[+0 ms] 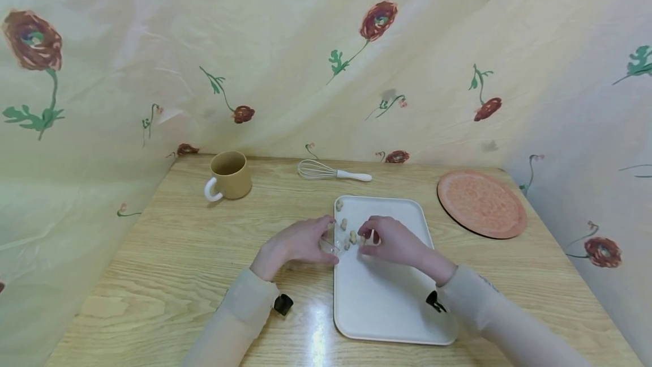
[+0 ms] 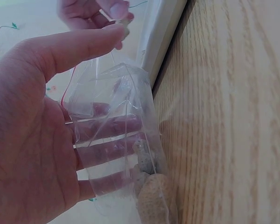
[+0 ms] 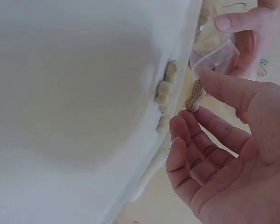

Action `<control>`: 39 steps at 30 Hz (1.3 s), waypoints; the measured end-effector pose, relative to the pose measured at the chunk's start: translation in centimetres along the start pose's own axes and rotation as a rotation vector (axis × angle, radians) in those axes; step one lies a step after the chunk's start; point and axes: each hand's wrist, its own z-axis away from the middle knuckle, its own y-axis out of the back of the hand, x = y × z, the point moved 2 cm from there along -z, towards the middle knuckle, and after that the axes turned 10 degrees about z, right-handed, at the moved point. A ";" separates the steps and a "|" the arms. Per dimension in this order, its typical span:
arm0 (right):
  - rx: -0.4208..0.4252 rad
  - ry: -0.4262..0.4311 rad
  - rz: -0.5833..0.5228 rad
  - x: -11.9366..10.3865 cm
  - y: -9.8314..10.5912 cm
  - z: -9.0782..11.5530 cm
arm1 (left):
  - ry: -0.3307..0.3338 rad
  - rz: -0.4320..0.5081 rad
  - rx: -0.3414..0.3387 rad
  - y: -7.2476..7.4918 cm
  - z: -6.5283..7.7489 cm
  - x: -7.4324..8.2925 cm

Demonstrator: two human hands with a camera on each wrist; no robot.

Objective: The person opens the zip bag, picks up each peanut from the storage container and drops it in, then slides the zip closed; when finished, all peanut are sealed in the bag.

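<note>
Between the thumb and a fingertip, my right hand (image 1: 391, 241) pinches a peanut (image 3: 195, 96) over the left part of a white tray (image 1: 392, 304). Several more peanuts (image 3: 164, 93) lie along that side of the tray. My left hand (image 1: 300, 241) is at the tray's left edge and holds a clear plastic bag (image 2: 116, 93) between thumb and fingers. The bag has a red line near its opening, and its fingers show through the plastic. Peanuts in the bag (image 2: 155, 198) sit at its bottom, close to the wooden table.
A tan mug (image 1: 231, 177) with a white handle stands at the back left. Behind the tray lies a whisk (image 1: 333, 172) with a white handle. A round, pinkish-orange mat (image 1: 481, 203) is at the right. Flowered cloth (image 1: 285, 72) hangs behind the table (image 1: 168, 276).
</note>
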 end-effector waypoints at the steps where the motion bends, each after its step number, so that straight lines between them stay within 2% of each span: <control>1: 0.003 0.005 0.003 -0.1 0.1 -0.1 | 0.000 0.000 0.001 0.0 0.0 0.0; 15: 0.041 0.086 0.022 -1.9 1.2 -1.6 | -0.012 0.008 0.009 0.0 0.2 0.2; 21: 0.042 0.089 -0.002 -2.5 0.9 -2.1 | -0.014 0.007 0.009 0.0 0.3 0.2; 39: -0.007 0.084 -0.020 -2.7 -0.2 -2.4 | -0.022 -0.013 0.011 0.0 0.1 0.2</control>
